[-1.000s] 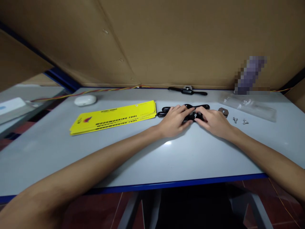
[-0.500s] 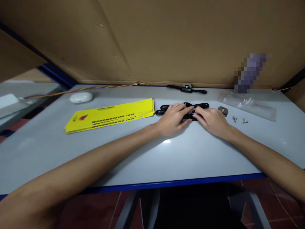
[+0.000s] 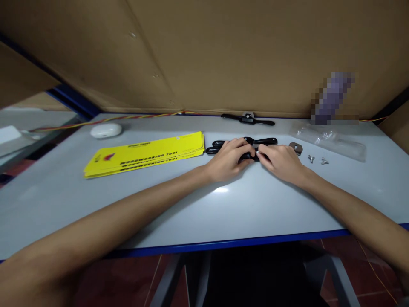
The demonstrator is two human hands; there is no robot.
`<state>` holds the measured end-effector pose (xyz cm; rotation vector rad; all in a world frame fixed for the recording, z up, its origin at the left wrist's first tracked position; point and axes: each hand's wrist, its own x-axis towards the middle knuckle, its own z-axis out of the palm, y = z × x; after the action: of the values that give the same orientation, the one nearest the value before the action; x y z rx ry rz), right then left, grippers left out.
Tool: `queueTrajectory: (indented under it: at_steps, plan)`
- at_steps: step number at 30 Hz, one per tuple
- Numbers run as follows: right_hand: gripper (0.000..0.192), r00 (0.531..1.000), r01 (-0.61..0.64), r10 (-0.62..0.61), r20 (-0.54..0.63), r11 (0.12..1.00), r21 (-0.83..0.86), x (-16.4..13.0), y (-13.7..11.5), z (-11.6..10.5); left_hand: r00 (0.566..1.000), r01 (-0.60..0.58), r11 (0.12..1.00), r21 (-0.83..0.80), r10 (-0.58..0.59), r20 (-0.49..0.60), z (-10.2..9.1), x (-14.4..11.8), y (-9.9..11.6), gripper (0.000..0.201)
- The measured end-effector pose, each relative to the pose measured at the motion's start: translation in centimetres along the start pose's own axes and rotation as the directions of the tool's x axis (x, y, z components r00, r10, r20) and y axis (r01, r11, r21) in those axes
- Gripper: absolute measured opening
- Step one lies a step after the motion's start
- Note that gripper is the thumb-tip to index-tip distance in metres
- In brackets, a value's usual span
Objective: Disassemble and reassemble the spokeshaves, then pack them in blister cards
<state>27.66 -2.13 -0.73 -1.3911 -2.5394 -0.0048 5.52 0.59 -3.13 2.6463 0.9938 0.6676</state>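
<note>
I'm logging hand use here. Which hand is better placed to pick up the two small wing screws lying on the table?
Probably the right hand: the wing screws lie just beyond it on its side, past the small metal plate. The left hand rests on the black tool, farther away.

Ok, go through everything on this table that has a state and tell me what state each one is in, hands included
left hand: resting on the black two-handled tools, fingers curled over them
right hand: fingertips pinched at the tools' middle
black two-handled tools: lying flat, side by side
third black tool: flat by the cardboard wall, untouched
yellow printed cards: stacked flat
clear plastic bag: lying flat, small parts inside
two small wing screws: loose on the table
brown metal plate: loose, flat
</note>
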Motion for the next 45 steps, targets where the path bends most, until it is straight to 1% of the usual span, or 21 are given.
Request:
queueTrajectory:
  at_steps: [6,10,11,13,15,17,19,21,29,31,34,37,41,45]
  plan:
    - [0.027,0.994,0.108,-0.106,-0.029,0.993,0.058,-0.4,0.9,0.1,1.000,-0.013,1.000,-0.013,0.013,-0.019,0.1,-0.1,-0.3,0.024]
    - [0.027,0.985,0.171,-0.169,-0.028,0.983,0.071,-0.6,1.1,0.3,0.999,-0.035,0.999,0.026,0.035,-0.010,0.1,-0.1,-0.2,0.034]
    - [0.026,0.987,0.163,-0.161,-0.027,0.984,0.077,-0.5,1.2,0.3,0.999,-0.034,0.999,0.038,0.035,-0.006,0.1,-0.1,-0.2,0.035]
    - [0.025,0.994,0.106,-0.103,-0.028,0.988,0.109,-0.4,1.2,0.2,1.000,-0.022,0.999,0.044,0.023,-0.001,0.0,-0.1,-0.1,0.034]
    - [0.031,0.999,0.041,-0.038,-0.023,0.988,0.150,-0.3,1.2,0.1,1.000,-0.002,1.000,0.022,0.002,-0.001,0.0,-0.1,0.0,0.032]
    - [0.034,1.000,0.011,-0.009,-0.014,0.986,0.168,-0.3,1.1,0.0,1.000,0.014,1.000,-0.003,-0.014,-0.005,-0.1,-0.1,0.0,0.026]
    - [0.033,1.000,0.015,-0.013,-0.012,0.985,0.170,-0.3,1.1,-0.1,1.000,0.013,1.000,-0.004,-0.013,-0.002,-0.1,-0.1,0.0,0.017]
    - [0.031,1.000,0.021,-0.019,-0.011,0.985,0.172,-0.3,1.1,-0.2,1.000,0.002,1.000,0.010,-0.002,0.007,-0.1,-0.1,0.0,0.013]
    - [0.019,0.999,0.040,-0.040,0.000,0.990,0.136,-0.3,1.2,-0.1,0.999,0.006,1.000,0.027,-0.007,0.035,-0.3,0.0,0.3,0.015]
    - [0.021,0.997,0.077,-0.078,0.005,0.992,0.101,-0.4,1.2,0.0,0.999,0.004,1.000,0.031,-0.005,0.038,-0.3,0.0,0.3,0.016]
    - [0.024,0.986,0.164,-0.165,0.017,0.985,0.056,-0.7,1.1,0.0,0.999,-0.004,1.000,0.023,0.004,0.036,-0.2,0.0,0.3,0.019]
    - [0.026,0.979,0.204,-0.205,0.011,0.977,0.053,-0.9,1.1,0.0,1.000,0.002,1.000,0.016,-0.003,0.027,-0.1,-0.1,0.2,0.024]
    - [0.035,0.981,0.193,-0.193,-0.004,0.980,0.047,-1.0,1.0,0.0,1.000,0.004,1.000,0.028,-0.004,0.025,0.0,-0.2,0.3,0.037]
    - [0.040,0.990,0.141,-0.141,-0.002,0.989,0.039,-0.8,0.9,0.0,1.000,0.008,1.000,0.006,-0.008,0.015,0.0,-0.1,0.4,0.043]
